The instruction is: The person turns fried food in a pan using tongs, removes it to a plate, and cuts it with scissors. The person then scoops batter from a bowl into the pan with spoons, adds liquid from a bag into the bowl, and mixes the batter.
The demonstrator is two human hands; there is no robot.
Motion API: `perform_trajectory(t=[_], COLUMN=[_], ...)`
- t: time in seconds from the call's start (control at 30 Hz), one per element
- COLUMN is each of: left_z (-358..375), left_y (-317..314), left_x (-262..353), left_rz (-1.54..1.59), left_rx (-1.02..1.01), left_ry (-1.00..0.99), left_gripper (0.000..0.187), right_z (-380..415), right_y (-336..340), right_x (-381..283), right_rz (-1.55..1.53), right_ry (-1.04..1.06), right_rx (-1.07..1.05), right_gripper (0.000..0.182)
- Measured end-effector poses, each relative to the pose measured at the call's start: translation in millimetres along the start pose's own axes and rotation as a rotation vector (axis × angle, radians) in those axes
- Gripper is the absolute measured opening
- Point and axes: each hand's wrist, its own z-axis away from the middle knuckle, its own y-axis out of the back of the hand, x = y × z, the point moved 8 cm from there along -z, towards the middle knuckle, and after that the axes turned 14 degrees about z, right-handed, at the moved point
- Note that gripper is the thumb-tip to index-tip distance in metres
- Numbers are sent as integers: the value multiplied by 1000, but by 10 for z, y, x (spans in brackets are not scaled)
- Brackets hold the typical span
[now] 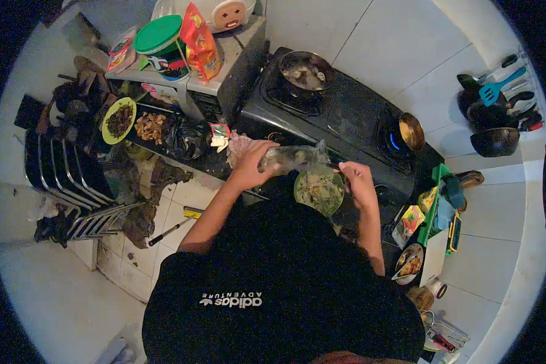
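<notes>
My left hand (255, 167) is wrapped round a clear plastic bag (296, 156), which lies sideways with its crinkled end toward the right. Just below the bag is a green bowl (319, 193) with pale, shredded-looking food in it. Beside the bowl's right rim, my right hand (359, 185) has its thumb and fingers pinched together. What sits in that pinch is too small to make out. A pinkish bundle (240, 147) shows behind my left hand.
On the black stove (352, 109), a pan (306, 74) holds food and a small pan (411, 131) sits by a blue flame. Left are a plate (119, 121) and a black plastic bag (188, 136). A green-edged rack (432, 206) stands right; utensils hang on the wall.
</notes>
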Motion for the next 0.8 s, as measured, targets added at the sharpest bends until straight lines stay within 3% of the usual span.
perform_trajectory(t=[0.1,0.23,0.3,0.43,0.5,0.7,0.8], left_z=[-174,-247,-246,-239,-226,-233,-211], left_y=[-49,-177,-228,-273,-160,-66,-55], left_x=[417,399,248,84,78,38,-5], left_rz=[-57,-52,-12,32,57,224,235], left_rx=[-9,-58,-84,-116,35,104,142], left_ry=[-62,-50,26,-2,-53,183,128], left_gripper=[72,80,67,48,30,21,21], right_z=[87,160,187,234,220,179,137], right_y=[89,218,300,471,547,733,777], right_x=[-217,-331,-373,-440,-420,-417,-494], right_rz=[-7,-54,-50,-51,-53,-29,-25], right_ry=[-4,-57,-57,-65,-49,-67,-33], right_rx=[19,-2,11,53,91,143,141], right_gripper=[29,27,27,26,27,27,27])
